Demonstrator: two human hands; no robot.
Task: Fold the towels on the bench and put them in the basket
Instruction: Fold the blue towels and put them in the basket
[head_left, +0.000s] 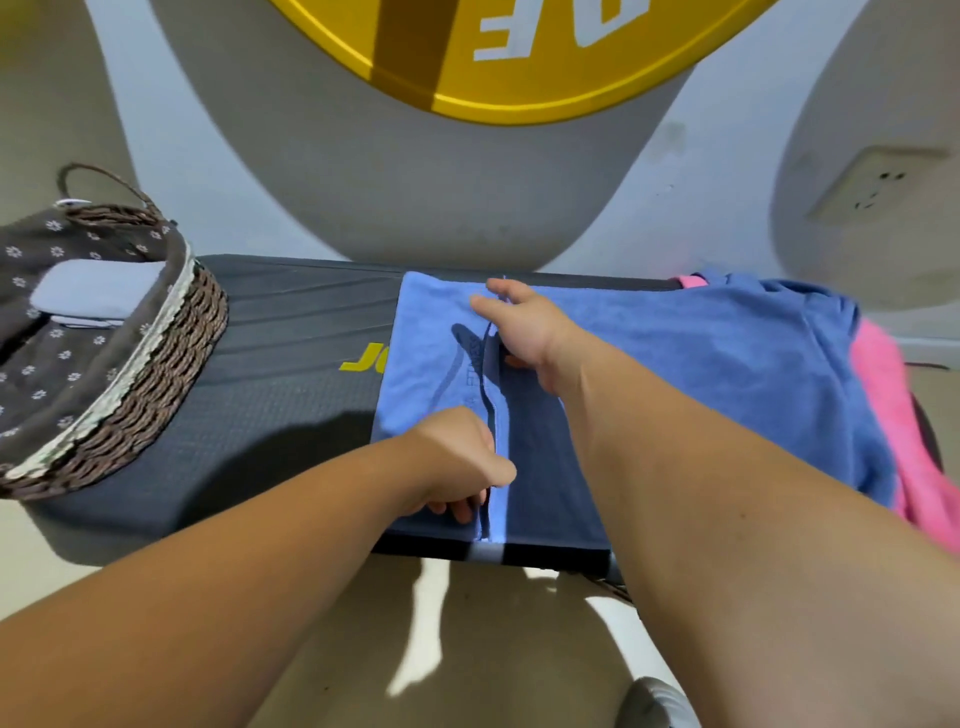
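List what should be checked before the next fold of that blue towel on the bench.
1. Left hand grip on the blue terry towel's raised edge, near end: ok.
2. Right hand grip on that edge, far end: ok.
3. Edges lined up: cannot tell, arms partly hide them.
4. Towel's left part flat on the dark padded bench: ok.
5. Room in the brown woven basket beside the pale folded towel: ok.
6. Pink fluffy towel clear of the fold: ok, it lies at the right end.
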